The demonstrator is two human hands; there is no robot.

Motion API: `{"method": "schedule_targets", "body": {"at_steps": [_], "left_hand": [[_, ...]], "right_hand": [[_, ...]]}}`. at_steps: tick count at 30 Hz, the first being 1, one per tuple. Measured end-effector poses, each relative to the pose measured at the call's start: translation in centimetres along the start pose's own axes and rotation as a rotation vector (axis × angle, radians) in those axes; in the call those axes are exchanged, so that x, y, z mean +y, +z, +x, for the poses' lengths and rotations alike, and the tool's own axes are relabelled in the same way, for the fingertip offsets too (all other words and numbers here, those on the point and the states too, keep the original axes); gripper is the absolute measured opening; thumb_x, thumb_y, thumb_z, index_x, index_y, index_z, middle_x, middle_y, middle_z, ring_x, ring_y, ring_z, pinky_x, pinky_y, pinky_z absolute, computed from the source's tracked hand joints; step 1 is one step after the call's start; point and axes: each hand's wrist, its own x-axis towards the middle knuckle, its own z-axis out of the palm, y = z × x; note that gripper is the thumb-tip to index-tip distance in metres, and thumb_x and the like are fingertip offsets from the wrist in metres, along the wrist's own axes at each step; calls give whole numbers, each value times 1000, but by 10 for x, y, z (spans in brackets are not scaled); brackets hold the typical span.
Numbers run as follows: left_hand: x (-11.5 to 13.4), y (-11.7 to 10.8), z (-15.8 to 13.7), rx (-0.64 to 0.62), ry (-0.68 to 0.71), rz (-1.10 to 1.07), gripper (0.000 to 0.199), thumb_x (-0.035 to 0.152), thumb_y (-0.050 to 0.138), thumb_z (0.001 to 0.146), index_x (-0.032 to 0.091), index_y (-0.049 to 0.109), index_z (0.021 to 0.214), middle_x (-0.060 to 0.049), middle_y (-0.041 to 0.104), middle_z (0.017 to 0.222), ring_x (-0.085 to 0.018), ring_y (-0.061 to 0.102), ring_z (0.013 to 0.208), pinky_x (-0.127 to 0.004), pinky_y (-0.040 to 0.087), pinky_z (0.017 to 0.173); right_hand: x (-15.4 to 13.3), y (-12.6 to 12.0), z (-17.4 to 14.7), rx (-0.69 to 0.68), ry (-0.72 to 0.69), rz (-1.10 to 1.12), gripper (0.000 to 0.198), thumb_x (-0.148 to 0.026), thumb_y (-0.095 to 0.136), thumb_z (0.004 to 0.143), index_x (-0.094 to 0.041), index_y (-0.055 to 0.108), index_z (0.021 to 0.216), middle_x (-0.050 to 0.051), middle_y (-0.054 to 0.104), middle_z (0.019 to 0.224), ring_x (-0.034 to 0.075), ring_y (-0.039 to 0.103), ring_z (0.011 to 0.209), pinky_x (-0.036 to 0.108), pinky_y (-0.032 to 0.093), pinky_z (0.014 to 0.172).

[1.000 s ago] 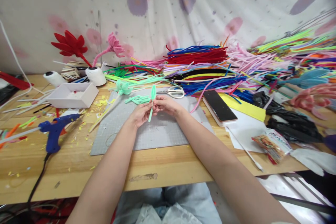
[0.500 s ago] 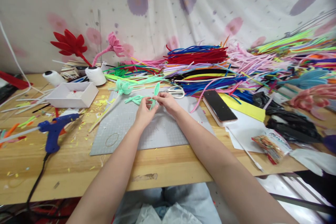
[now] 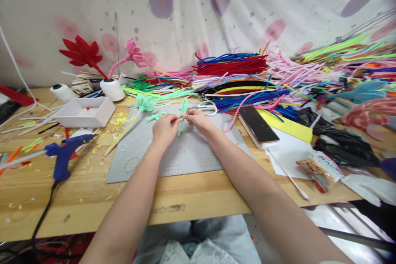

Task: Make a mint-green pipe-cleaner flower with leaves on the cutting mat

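Note:
A mint-green pipe cleaner (image 3: 185, 105), bent into a narrow loop, stands upright between my hands above the grey cutting mat (image 3: 188, 156). My right hand (image 3: 197, 119) pinches it near the loop's base. Beside it, my left hand (image 3: 165, 129) is closed with thumb and fingertips together at the same piece; its exact hold is partly hidden. A loose end hangs below the fingers. Behind my left hand lie more mint-green pipe cleaner pieces (image 3: 152, 118), partly covered. A mint-green flower (image 3: 144, 102) on a pale stem rests at the mat's left, and white-handled scissors (image 3: 208, 108) lie past my right hand.
On the left are a blue glue gun (image 3: 63, 152), a white box (image 3: 86, 113) and yellow scraps. Bundles of coloured pipe cleaners (image 3: 232, 66) pile along the back. To the right lie a phone (image 3: 259, 126), a white cable (image 3: 292, 181) and a snack packet (image 3: 320, 171).
My left hand has shifted slightly left and turned, with its fingers drawn in closer. More of the pipe cleaner's lower end shows below. My right hand stays nearly in place.

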Motion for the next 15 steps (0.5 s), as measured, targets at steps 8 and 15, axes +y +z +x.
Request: {"method": "schedule_targets", "body": {"at_steps": [8,15], "left_hand": [[-9,10,14,15,-413,-1017,13,23,68,60,15,64,69,1,61,65,-8,54,60,-18,39,56],[36,20,5,-37,-1017,-1620,10,14,53,77,12,57,69,4,53,53,2,44,40,-6,30,34]], "right_hand": [[-10,26,-8,-105,130,605,16,-23,64,66,-15,51,63,-9,29,46,3,21,40,17,16,36],[-7,38,-9,236,22,461,28,-32,68,61,-18,44,60,-9,33,44,2,27,36,17,22,35]]}}
